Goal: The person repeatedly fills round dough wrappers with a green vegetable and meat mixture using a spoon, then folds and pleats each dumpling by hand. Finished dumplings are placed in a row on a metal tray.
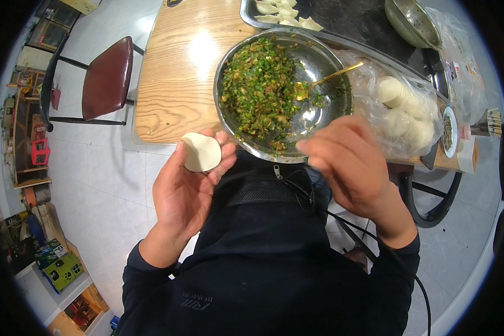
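Note:
A round dumpling wrapper [202,153] rests across the fingers of my left hand [189,189], its edge under my thumb. The palm faces up, just off the table's near edge. My right hand [353,164], blurred, hovers by the near right rim of a steel bowl [319,101]. Its fingers are curled; I cannot see whether anything is between them. Chopped green and brown filling [260,88] is heaped in the bowl's left side. A gold-coloured spoon [329,77] leans in the bowl, handle over the right rim. More round wrappers [390,91] lie in a clear plastic bag [363,90] to the right.
Several folded dumplings [287,12] sit on a dark metal tray [353,25] behind the bowl. A second steel bowl [413,23] stands on that tray. A small plate [448,126] is at the table's right. Chairs stand left [109,80] and right [428,214]. A black cable [422,290] hangs beside my right arm.

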`<state>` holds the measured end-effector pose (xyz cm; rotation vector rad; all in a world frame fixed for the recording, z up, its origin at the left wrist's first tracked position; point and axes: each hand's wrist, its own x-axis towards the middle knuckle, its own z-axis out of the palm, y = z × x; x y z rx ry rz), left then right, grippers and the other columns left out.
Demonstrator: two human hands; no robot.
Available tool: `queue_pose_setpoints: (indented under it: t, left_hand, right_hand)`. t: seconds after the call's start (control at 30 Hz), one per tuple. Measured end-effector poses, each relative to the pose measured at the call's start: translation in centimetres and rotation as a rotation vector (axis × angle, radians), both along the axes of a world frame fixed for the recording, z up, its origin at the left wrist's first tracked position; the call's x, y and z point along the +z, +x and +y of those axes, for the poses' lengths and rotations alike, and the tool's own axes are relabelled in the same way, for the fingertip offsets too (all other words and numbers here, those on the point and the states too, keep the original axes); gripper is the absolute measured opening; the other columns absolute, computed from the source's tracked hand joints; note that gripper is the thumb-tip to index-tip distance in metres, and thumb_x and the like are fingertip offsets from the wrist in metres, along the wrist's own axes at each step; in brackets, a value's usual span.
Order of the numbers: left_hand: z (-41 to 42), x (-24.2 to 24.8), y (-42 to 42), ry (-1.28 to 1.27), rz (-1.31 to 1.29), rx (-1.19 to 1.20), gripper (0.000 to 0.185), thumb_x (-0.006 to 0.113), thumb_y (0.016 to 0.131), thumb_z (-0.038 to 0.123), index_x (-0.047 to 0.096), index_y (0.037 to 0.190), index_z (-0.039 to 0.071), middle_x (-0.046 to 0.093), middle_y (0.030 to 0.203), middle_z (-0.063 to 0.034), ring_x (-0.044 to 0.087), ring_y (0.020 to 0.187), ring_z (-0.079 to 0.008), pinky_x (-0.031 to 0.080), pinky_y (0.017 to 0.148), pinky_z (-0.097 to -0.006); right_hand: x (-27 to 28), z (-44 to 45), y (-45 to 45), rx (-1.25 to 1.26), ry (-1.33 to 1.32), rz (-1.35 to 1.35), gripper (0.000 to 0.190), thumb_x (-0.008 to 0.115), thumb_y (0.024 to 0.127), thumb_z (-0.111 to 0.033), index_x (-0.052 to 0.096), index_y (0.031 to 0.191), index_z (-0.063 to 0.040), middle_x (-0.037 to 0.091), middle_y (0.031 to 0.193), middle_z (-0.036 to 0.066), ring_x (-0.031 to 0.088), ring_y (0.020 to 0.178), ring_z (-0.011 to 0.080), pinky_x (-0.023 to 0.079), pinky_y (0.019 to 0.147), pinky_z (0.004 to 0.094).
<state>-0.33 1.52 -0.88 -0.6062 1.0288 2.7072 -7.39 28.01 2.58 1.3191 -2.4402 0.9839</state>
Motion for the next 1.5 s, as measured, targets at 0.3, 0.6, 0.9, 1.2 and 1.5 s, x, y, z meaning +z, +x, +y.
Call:
queue_pose_setpoints:
  t: [0.3, 0.6, 0.9, 1.2, 1.5]
  left_hand:
    - [0.3, 0.1, 0.0, -0.019, 0.015, 0.0, 0.047, 0.036, 0.112, 0.034, 0.049, 0.136, -0.004, 0.057, 0.134, -0.0209, 0.062, 0.124, -0.031, 0.051, 0.109, -0.0413]
    - [0.4, 0.2, 0.0, -0.069, 0.076, 0.032, 0.044, 0.039, 0.112, 0.03, 0.051, 0.135, -0.006, 0.059, 0.132, -0.0225, 0.063, 0.121, -0.032, 0.052, 0.108, -0.0435]
    - [-0.3, 1.2, -0.4, -0.085, 0.063, 0.053, 0.042, 0.042, 0.111, 0.031, 0.053, 0.131, -0.005, 0.061, 0.128, -0.0225, 0.064, 0.119, -0.0312, 0.054, 0.104, -0.0417]
    - [-0.5, 0.5, 0.0, -0.105, 0.063, -0.01, 0.035, 0.047, 0.107, 0.02, 0.053, 0.129, -0.006, 0.062, 0.126, -0.0223, 0.067, 0.116, -0.0315, 0.056, 0.102, -0.0407]
    - [2.1, 0.0, 2.0, -0.02, -0.185, -0.296, 0.039, 0.05, 0.108, 0.021, 0.053, 0.134, -0.007, 0.064, 0.127, -0.025, 0.067, 0.116, -0.0365, 0.055, 0.104, -0.0471]
  right_hand:
    - [-1.0, -0.8, 1.2, -0.018, -0.044, -0.098, 0.018, 0.068, 0.091, -0.005, 0.067, 0.108, 0.0, 0.067, 0.097, 0.01, 0.061, 0.085, 0.0322, 0.051, 0.077, 0.0381]
    - [-0.6, 0.3, 0.6, -0.267, -0.477, -0.713, 0.028, 0.051, 0.109, -0.02, 0.07, 0.109, 0.001, 0.07, 0.094, 0.007, 0.061, 0.084, 0.0119, 0.046, 0.075, 0.0266]
    - [0.3, 1.4, -0.3, -0.232, -0.228, -0.423, 0.024, 0.054, 0.108, -0.017, 0.069, 0.105, 0.002, 0.069, 0.092, 0.007, 0.061, 0.087, 0.0135, 0.047, 0.077, 0.0268]
    - [0.2, 1.0, 0.9, -0.238, -0.335, -0.609, 0.025, 0.052, 0.108, -0.015, 0.068, 0.105, 0.003, 0.067, 0.09, 0.006, 0.059, 0.083, 0.0115, 0.047, 0.075, 0.0251]
    - [0.0, 0.9, 0.4, -0.404, -0.564, -0.998, 0.031, 0.05, 0.11, -0.023, 0.067, 0.111, 0.003, 0.066, 0.085, 0.004, 0.059, 0.069, 0.0039, 0.039, 0.049, 0.0164]
